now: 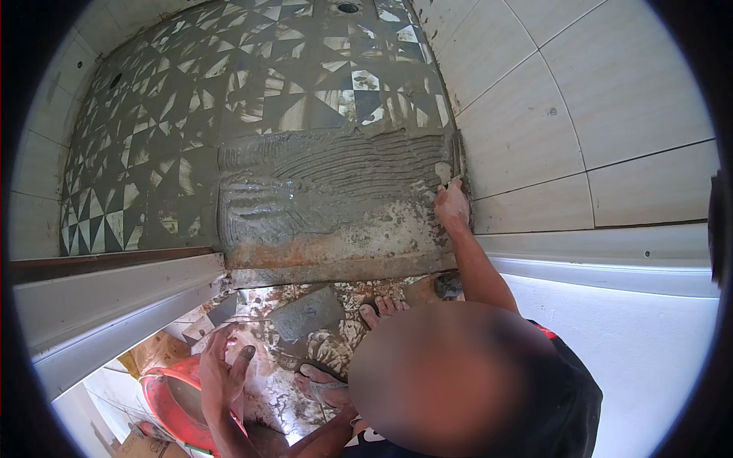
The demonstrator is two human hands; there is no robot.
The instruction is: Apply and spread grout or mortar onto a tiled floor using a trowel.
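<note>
My right hand is closed around a trowel at the right end of the mortar bed, close against the tiled wall. Much of the tool is hidden by my fingers and wet mortar. Grey mortar lies across the doorway strip, combed into ridges toward its far side and smeared thinner at the near right. Low on the left, my left hand holds nothing, its thumb and fingers apart. It hovers beside a red bucket with greyish contents.
Beyond the mortar spreads a patterned tile floor smeared with grey, with a round drain hole. Beige wall tiles rise at the right. White door frame pieces flank the opening. A grey slab lies near my sandalled feet.
</note>
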